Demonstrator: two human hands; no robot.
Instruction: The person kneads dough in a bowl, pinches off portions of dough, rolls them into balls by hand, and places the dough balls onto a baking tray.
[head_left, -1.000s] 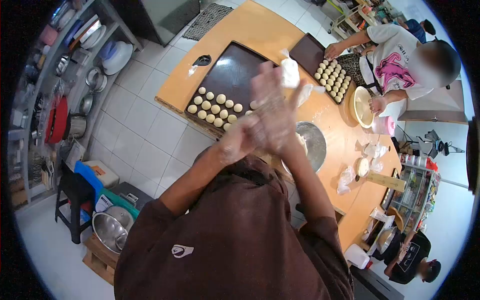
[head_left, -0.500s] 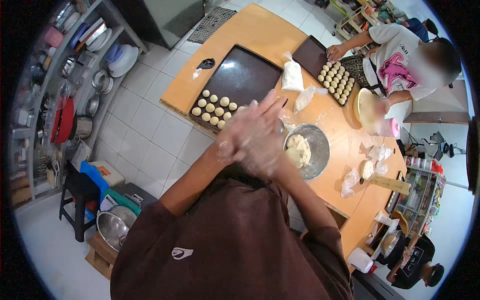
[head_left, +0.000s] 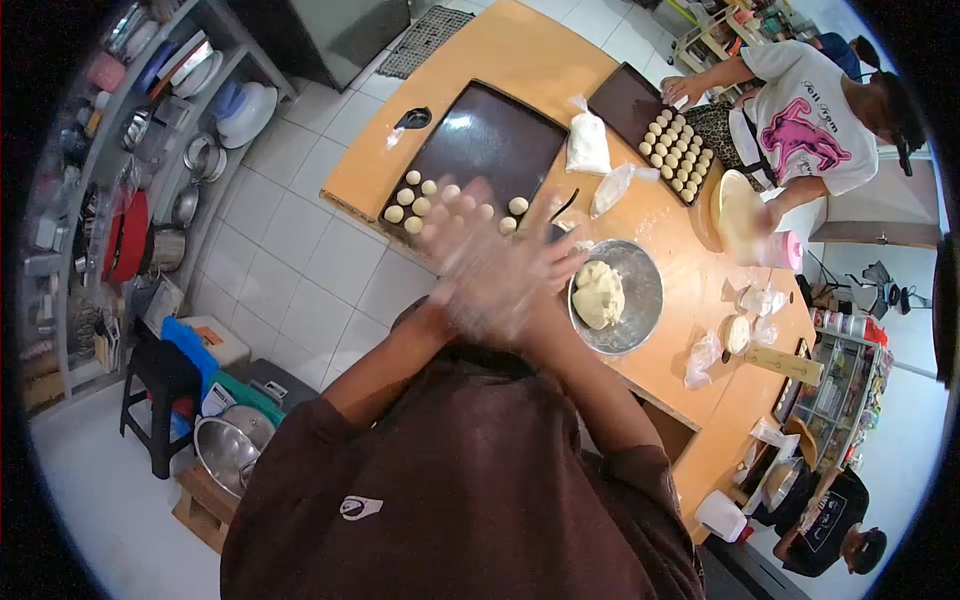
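My left hand (head_left: 455, 235) and my right hand (head_left: 540, 265) meet palm to palm in front of my chest, both dusted with flour and blurred by motion. Their fingers are stretched out and spread. Whatever may lie between the palms is hidden. Just beyond them, a dark baking tray (head_left: 490, 130) carries several small dough balls (head_left: 395, 213), some covered by my fingers. Beside my right hand stands a metal bowl (head_left: 645, 300) with a lump of pale dough (head_left: 598, 295) in it.
A bag of white powder (head_left: 588, 142) and another plastic bag (head_left: 612, 190) lie on the wooden table (head_left: 545, 45). Opposite, a person (head_left: 800, 120) works by a second tray (head_left: 622, 105) of dough balls. Another person (head_left: 830, 520) is at far right. Shelves (head_left: 165, 150) stand left.
My hands have shifted against each other, and their fingers are now spread wider. More dough balls show at the tray's near right. The person opposite has moved a hand near the second tray.
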